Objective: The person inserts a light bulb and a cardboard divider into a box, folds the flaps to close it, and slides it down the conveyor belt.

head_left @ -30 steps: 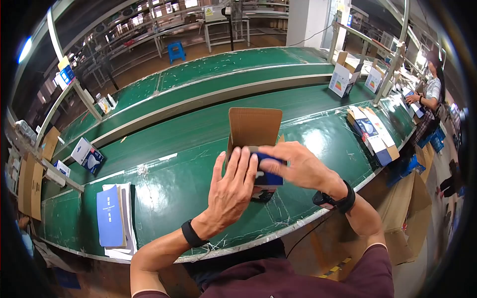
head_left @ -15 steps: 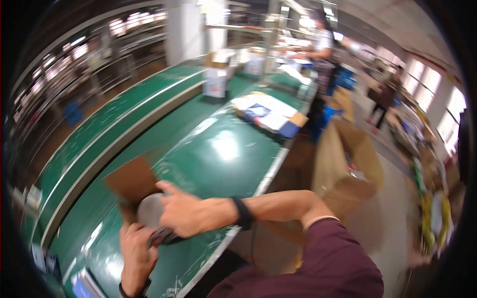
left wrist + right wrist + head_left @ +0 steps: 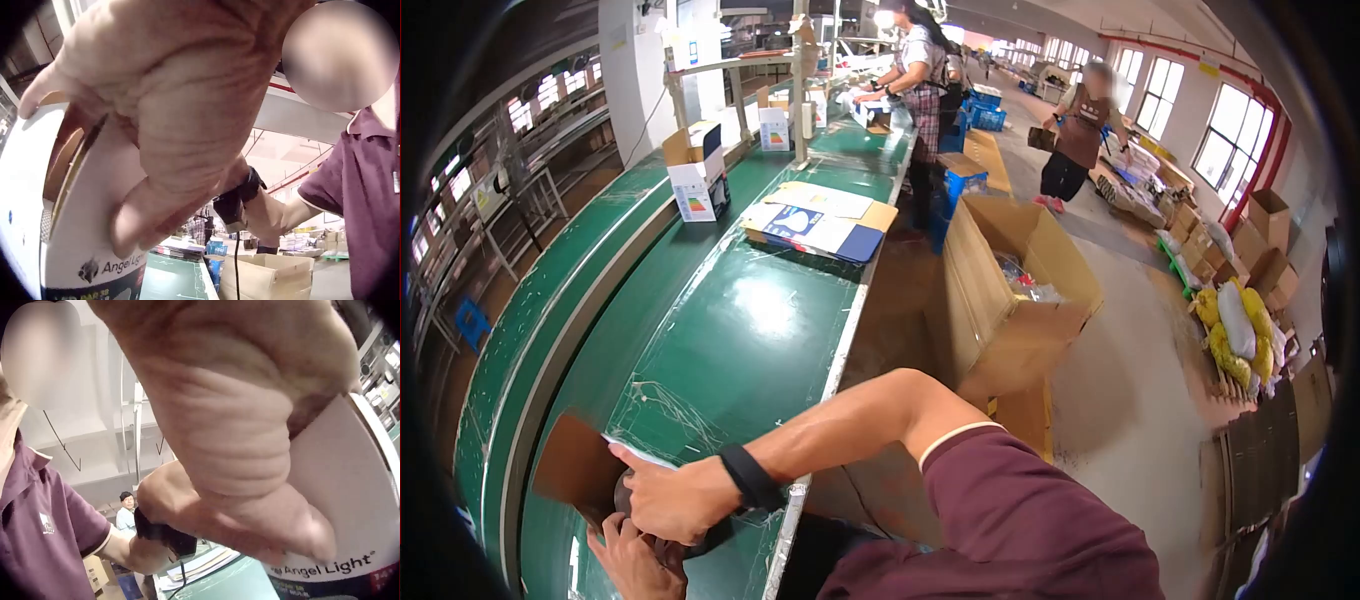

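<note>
So the right hand [image 3: 675, 500] is angled down just above the left hand [image 3: 640, 565], over a scuffed green bench [image 3: 740, 350] in a pretty busy workshop, big open carton [image 3: 1010, 300] alongside, and both are gripping the open box [image 3: 575, 465], thumbs against its Angel Light sides, fingers over its top.

Short maroon sleeve [image 3: 1040, 495] (pale-hemmed) and black wristband [image 3: 750, 476]
</note>
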Demonstrator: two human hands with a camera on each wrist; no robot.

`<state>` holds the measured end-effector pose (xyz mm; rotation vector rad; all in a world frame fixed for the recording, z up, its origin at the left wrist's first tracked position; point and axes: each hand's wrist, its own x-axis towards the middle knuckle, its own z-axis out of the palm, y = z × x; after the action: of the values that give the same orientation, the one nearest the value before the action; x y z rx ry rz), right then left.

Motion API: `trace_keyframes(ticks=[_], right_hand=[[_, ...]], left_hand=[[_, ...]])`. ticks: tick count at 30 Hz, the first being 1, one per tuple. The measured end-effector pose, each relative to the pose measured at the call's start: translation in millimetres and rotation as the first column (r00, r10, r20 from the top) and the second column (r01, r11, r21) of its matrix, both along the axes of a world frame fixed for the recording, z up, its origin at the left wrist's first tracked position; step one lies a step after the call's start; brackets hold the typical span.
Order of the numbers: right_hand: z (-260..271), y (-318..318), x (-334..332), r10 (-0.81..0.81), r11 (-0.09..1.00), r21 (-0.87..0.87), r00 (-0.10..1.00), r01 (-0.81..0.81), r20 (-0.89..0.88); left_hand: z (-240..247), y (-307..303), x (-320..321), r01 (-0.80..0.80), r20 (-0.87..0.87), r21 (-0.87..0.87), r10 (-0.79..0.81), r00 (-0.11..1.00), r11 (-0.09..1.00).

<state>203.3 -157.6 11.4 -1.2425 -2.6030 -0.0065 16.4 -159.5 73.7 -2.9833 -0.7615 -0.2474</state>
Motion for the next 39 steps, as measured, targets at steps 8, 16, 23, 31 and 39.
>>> trace_keyframes(ticks=[8,16,23,31,39], right_hand=[[35,-17,35,-0.027,0.995,-0.084,0.641,-0.059,-0.767],[-48,8,10,-0.359,0.839,-0.428,0.249,-0.338,-0.9],[-69,15,0,-0.361,0.896,-0.403,0.221,-0.186,-0.906],[36,24,13,-0.214,0.778,-0.514,0.617,-0.362,-0.758],[17,21,10,0.074,0.954,-0.177,0.767,-0.24,-0.638]], left_hand=[[-10,10,-27,0.045,0.286,0.05,-0.058,0.956,0.998],[-96,30,-53,0.289,0.716,-0.336,0.044,0.697,0.896],[-80,42,-49,0.286,0.389,-0.086,-0.232,0.891,0.954],[-87,60,-65,0.183,0.366,-0.498,0.015,0.93,0.848],[-130,56,-93,0.246,0.506,-0.544,0.08,0.859,0.802]])
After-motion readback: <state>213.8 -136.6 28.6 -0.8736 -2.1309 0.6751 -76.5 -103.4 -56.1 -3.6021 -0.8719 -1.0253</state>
